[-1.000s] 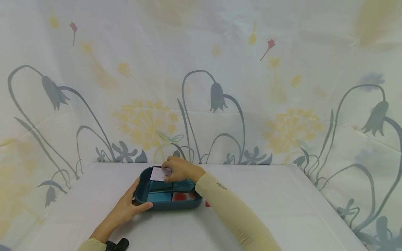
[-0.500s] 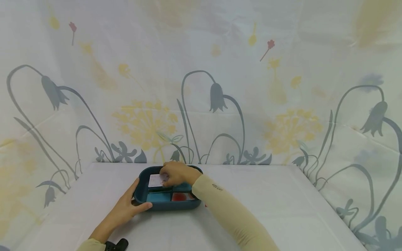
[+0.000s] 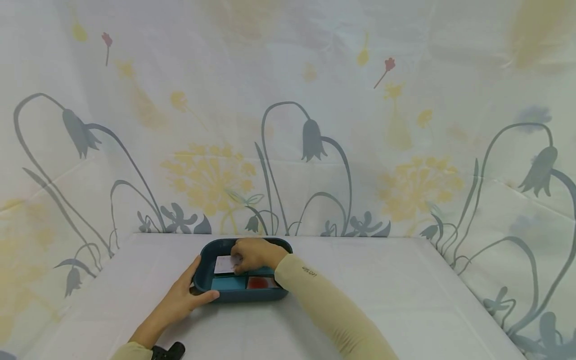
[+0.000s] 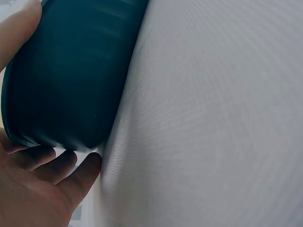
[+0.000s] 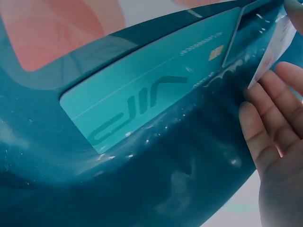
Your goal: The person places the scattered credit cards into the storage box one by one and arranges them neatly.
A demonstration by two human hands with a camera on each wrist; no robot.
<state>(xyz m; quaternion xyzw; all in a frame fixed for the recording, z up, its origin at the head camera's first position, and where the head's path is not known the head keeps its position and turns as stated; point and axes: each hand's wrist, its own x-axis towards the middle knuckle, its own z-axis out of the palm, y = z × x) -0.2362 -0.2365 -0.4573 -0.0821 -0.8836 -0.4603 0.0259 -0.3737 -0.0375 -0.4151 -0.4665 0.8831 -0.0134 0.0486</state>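
A dark teal tray (image 3: 243,296) with rounded corners stands on the white table. My left hand (image 3: 184,295) holds its left end, thumb at the front wall and fingers round the end; the left wrist view shows the fingertips on the tray's wall (image 4: 71,85). Between thumb and fingers, my right hand (image 3: 256,252) pinches a white card (image 3: 223,265) with pinkish print, low over the tray's back left part. Inside the tray lie a blue card (image 3: 228,283) at front left and a red-and-white card (image 3: 261,283) at front right. A teal chip card (image 5: 147,90) shows in the right wrist view.
The white table (image 3: 369,290) extends to both sides and in front of the tray. Behind it hangs a flower-printed cloth (image 3: 288,150). A black band with a device (image 3: 168,351) sits on my left wrist.
My right hand has lowered the white card toward the front, down into the tray's back left part. My left hand has stayed on the tray. A red spot right of the tray is now hidden.
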